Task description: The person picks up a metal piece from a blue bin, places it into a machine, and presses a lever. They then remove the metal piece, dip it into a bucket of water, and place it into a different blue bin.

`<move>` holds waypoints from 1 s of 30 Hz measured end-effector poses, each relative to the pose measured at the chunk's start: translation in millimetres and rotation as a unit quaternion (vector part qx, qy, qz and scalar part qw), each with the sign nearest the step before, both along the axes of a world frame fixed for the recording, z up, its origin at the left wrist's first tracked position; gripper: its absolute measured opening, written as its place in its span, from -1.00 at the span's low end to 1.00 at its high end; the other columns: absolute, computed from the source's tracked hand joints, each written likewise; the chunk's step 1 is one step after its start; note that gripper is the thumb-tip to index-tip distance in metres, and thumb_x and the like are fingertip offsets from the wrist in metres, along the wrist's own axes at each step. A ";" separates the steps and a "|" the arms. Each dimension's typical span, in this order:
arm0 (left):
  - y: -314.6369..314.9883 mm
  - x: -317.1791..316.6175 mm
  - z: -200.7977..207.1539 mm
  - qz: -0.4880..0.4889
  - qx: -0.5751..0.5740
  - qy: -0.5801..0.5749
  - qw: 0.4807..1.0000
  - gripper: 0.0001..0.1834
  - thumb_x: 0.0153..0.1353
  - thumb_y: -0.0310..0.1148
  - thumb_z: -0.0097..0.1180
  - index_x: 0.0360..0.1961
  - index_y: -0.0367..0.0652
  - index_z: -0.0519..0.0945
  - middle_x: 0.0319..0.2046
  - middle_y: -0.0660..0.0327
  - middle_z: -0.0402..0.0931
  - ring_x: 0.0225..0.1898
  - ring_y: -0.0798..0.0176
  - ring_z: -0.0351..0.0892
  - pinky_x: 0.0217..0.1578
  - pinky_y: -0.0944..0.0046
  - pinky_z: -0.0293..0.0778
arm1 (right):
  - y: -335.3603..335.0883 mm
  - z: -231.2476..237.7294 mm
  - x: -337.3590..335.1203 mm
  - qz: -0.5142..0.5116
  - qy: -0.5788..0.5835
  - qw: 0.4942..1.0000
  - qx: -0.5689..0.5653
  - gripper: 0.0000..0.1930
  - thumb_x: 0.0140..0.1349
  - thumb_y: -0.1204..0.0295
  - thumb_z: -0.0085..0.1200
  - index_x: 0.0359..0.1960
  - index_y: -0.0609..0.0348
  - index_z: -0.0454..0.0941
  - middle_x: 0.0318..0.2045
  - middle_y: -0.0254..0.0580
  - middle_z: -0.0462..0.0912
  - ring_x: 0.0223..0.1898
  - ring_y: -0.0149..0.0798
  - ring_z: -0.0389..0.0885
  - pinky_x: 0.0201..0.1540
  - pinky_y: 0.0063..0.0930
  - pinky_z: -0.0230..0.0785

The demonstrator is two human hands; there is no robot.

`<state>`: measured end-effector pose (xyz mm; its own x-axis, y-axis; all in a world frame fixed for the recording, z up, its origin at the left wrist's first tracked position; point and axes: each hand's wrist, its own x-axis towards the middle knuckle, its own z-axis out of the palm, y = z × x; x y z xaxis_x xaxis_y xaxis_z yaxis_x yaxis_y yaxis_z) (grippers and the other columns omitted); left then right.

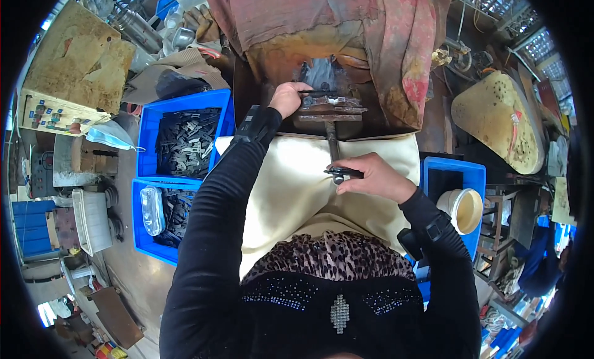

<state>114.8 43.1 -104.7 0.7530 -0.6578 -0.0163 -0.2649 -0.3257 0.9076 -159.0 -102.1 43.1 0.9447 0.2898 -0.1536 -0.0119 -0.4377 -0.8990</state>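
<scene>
My left hand [288,99] reaches forward to the stained metal machine. Its fingers are closed on a slim dark metal part [317,93], which lies across the machine just beyond a horizontal metal bar [328,110]. From that bar a metal lever [331,139] extends toward me, ending in a round knob [338,180]. Next to the knob, my right hand [380,178] pinches a small black metal piece [345,172]. Whether its fingers also touch the knob, I cannot tell. A cream apron [284,179] covers my lap beneath both hands.
Two blue bins [140,158] on the left hold piles of dark metal parts. On the right, another blue bin [482,173] has a white bucket [468,211] in it. Stained red cloth [297,12] drapes the machine. A worn control box [74,62] stands far left.
</scene>
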 end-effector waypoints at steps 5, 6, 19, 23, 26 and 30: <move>-1.4 0.2 14.1 -0.108 0.028 -0.036 0.993 -0.59 0.10 -0.68 -0.05 -0.11 -0.05 0.69 -0.21 0.01 0.64 -0.17 0.10 0.61 -0.06 0.31 0.43 | 1.5 -1.1 -3.3 0.001 -0.039 0.998 -0.041 -0.59 0.08 0.32 0.33 -0.02 0.12 0.60 -0.32 -0.12 0.69 -0.32 -0.28 0.65 -0.20 -0.48 0.45; 0.0 1.1 17.1 -0.130 0.033 -0.061 0.989 -0.58 0.11 -0.67 -0.04 -0.09 -0.04 0.68 -0.19 0.00 0.63 -0.15 0.08 0.62 -0.05 0.30 0.43 | 2.1 -3.4 -4.5 -0.004 -0.056 0.998 -0.038 -0.61 0.09 0.32 0.32 -0.03 0.11 0.60 -0.31 -0.12 0.69 -0.31 -0.24 0.66 -0.20 -0.47 0.46; 10.9 -5.2 41.5 -0.187 0.212 -0.264 0.922 -0.55 0.06 -0.66 0.04 -0.03 -0.06 0.64 -0.14 0.01 0.62 -0.06 -0.06 0.58 -0.04 0.19 0.48 | 17.0 0.2 -14.3 0.006 -0.240 0.957 -0.161 -0.70 0.09 0.35 0.25 -0.12 0.04 0.59 -0.45 -0.21 0.60 -0.46 -0.12 0.59 -0.41 -0.34 0.44; 18.2 -6.2 52.6 -0.154 0.192 -0.232 0.941 -0.57 0.03 -0.65 0.04 -0.06 -0.08 0.65 -0.16 -0.02 0.61 -0.08 -0.09 0.57 -0.07 0.12 0.49 | 22.1 -4.1 -19.3 0.002 -0.260 0.943 -0.206 -0.69 0.09 0.34 0.24 -0.10 0.00 0.56 -0.43 -0.28 0.60 -0.45 -0.16 0.61 -0.40 -0.36 0.46; 34.2 -12.3 65.6 -0.144 0.173 -0.275 0.935 -0.60 0.04 -0.59 0.00 -0.09 -0.08 0.65 -0.16 0.01 0.60 -0.11 -0.05 0.59 -0.10 0.09 0.51 | 20.8 -3.4 -15.8 -0.003 -0.266 0.938 -0.220 -0.69 0.09 0.35 0.24 -0.10 0.01 0.55 -0.43 -0.27 0.59 -0.45 -0.15 0.60 -0.40 -0.36 0.46; 65.8 -33.6 78.8 0.059 0.071 -0.346 0.933 -0.67 0.05 -0.66 0.01 -0.18 -0.18 0.65 -0.31 0.00 0.59 -0.23 -0.10 0.57 -0.18 0.14 0.51 | 17.4 7.2 5.8 -0.048 -0.293 0.934 -0.196 -0.69 0.07 0.40 0.26 -0.12 0.12 0.57 -0.44 -0.18 0.58 -0.46 -0.14 0.57 -0.39 -0.35 0.43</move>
<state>81.2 108.9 -26.0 0.6826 -0.5974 0.4209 -0.7267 -0.4943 0.4770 -153.1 -84.7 50.3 0.9184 0.2301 0.3219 0.3767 -0.7573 -0.5335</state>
